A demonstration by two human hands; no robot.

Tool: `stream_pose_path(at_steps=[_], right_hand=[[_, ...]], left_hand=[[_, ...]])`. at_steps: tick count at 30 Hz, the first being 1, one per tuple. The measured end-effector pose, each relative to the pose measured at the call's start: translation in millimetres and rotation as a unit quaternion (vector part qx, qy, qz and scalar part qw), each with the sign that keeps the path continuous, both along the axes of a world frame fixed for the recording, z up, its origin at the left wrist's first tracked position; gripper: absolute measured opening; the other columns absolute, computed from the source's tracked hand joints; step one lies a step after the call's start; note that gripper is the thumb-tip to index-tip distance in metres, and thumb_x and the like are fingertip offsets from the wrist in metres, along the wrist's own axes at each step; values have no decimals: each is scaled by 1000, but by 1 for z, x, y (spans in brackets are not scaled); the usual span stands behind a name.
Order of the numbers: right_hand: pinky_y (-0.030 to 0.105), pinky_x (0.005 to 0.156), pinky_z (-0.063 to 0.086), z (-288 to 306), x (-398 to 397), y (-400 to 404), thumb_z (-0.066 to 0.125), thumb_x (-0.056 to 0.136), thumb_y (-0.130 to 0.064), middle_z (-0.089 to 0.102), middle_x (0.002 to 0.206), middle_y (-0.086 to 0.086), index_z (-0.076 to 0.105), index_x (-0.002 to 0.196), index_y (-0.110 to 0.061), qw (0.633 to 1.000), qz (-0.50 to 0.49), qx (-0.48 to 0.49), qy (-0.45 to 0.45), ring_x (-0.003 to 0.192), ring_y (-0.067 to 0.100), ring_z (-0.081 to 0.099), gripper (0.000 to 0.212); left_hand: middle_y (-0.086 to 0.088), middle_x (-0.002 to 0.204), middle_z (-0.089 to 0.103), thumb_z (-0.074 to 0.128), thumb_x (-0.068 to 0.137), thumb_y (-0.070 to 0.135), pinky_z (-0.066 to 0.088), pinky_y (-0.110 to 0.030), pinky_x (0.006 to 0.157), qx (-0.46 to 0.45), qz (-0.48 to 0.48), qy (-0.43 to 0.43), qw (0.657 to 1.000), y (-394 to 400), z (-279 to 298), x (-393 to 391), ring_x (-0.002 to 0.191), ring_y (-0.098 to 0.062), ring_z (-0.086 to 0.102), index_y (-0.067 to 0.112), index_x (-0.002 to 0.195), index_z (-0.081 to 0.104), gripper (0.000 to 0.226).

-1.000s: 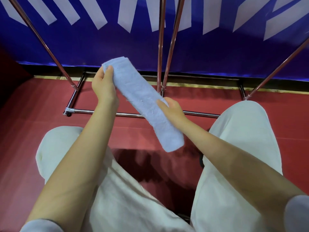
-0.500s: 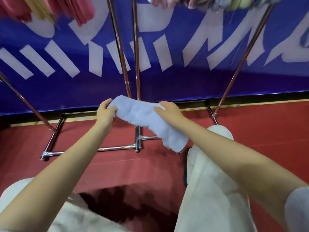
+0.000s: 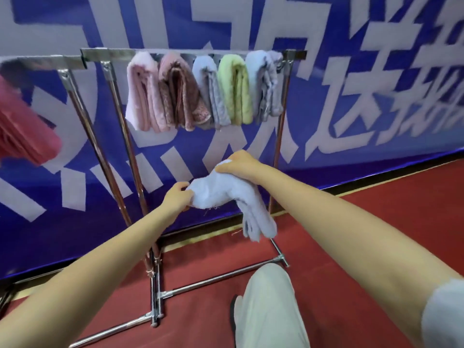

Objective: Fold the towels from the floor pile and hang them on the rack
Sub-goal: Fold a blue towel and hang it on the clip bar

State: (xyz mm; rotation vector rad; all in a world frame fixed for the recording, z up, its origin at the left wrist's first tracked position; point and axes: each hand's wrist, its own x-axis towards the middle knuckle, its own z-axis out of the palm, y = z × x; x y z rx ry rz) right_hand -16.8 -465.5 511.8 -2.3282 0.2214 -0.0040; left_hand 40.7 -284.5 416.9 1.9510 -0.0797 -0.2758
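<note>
The view has swung up from the rack's feet to its top bar (image 3: 193, 54), which a second ago was out of sight, and the folded pale blue towel (image 3: 226, 194) has come up with it. It was then a flat, straight strip stretched between the hands; now it bends, its upper part bunched between the hands and its free end drooping below the right wrist. That reads as folding finished and the carry to the bar begun.

The left hand (image 3: 175, 197) pinches the towel's near edge with curled fingers. The right hand (image 3: 238, 164) grips the top of the bundle from above, fingers wrapped over it. The towel hangs in the air in front of the rack, well below the bar and touching no part of it.

On the bar hang a pink towel (image 3: 140, 91), a brown-pink towel (image 3: 180, 94), a blue-grey towel (image 3: 208, 91), a green towel (image 3: 234, 89) and a lilac towel (image 3: 266, 84), packed side by side up to the right end. The bare stretch lies left of the pink one, so I judge that the likely spot.

The floor pile is not in view. A red towel (image 3: 22, 126) at the left edge is cut off and blurred. Motion blur softens the bar, and the right hand's fingertips are hidden in cloth.
</note>
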Motion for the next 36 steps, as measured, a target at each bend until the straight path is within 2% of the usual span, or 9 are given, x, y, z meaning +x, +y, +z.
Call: stream_pose_path(at_steps=[7, 10, 13, 15, 19, 24, 27, 33, 36], right_hand=[[28, 54, 32, 92, -16, -103, 65, 80, -32, 43, 63, 3, 44, 60, -14, 990, -101, -58, -82, 59, 18, 42, 34], [29, 57, 40, 124, -17, -148, 65, 78, -32, 50, 64, 3, 51, 64, -13, 980, -162, -53, -106, 60, 20, 49, 28], [31, 61, 44, 146, -13, -184, 62, 78, -33, 57, 69, 5, 60, 73, -10, 967, -205, -62, -139, 66, 21, 55, 23], [31, 63, 46, 156, -5, -204, 59, 81, -34, 63, 74, 5, 64, 81, -11, 956, -234, -88, -156, 71, 22, 59, 24], [30, 64, 45, 167, 21, -231, 57, 88, -29, 61, 69, 3, 63, 75, -11, 947, -239, -102, -188, 71, 20, 60, 23], [35, 72, 55, 176, 66, -253, 56, 86, -33, 66, 75, 5, 66, 78, -18, 943, -215, -98, -236, 76, 22, 64, 20], [36, 75, 56, 175, 94, -252, 59, 82, -34, 70, 84, 3, 71, 90, -20, 958, -138, -77, -238, 80, 20, 66, 21], [33, 71, 54, 184, 146, -235, 66, 81, -35, 71, 90, 4, 71, 95, -12, 981, -26, -62, -180, 84, 18, 67, 27], [20, 53, 46, 190, 164, -239, 65, 82, -34, 71, 88, 0, 71, 96, -17, 979, -34, -69, -189, 79, 14, 66, 23]], left_hand=[[-5, 111, 61, 45, 96, 17, 48, -40, 92, -74, -77, -73, 992, -131, 80, -8, 100, -21, 57, 16, 133, 52, 37], [-14, 104, 64, 45, 94, 14, 47, -33, 79, -106, -132, -106, 980, -179, 120, -7, 85, -20, 55, 23, 102, 61, 20], [2, 79, 54, 42, 91, 13, 40, -33, 72, -93, -177, -141, 970, -221, 159, -5, 82, -19, 45, 30, 71, 50, 28], [2, 88, 55, 40, 94, 13, 44, -35, 81, -88, -191, -159, 965, -244, 180, -3, 88, -20, 49, 31, 78, 52, 26], [-3, 133, 54, 40, 97, 20, 47, -39, 99, -84, -187, -187, 961, -280, 206, 13, 115, -21, 54, 20, 136, 49, 40], [-11, 130, 57, 39, 100, 20, 44, -39, 99, -39, -190, -175, 965, -304, 224, 31, 116, -28, 55, 14, 138, 45, 39], [-12, 124, 61, 38, 94, 28, 50, -42, 92, -107, -132, -176, 970, -310, 215, 48, 107, -29, 60, 15, 135, 48, 44], [-14, 144, 45, 32, 101, 22, 38, -39, 103, -116, -11, -221, 968, -302, 192, 88, 129, -32, 45, 7, 145, 37, 46], [-12, 137, 52, 32, 101, 22, 41, -35, 99, -112, -29, -248, 962, -300, 185, 101, 124, -30, 50, 9, 139, 45, 42]])
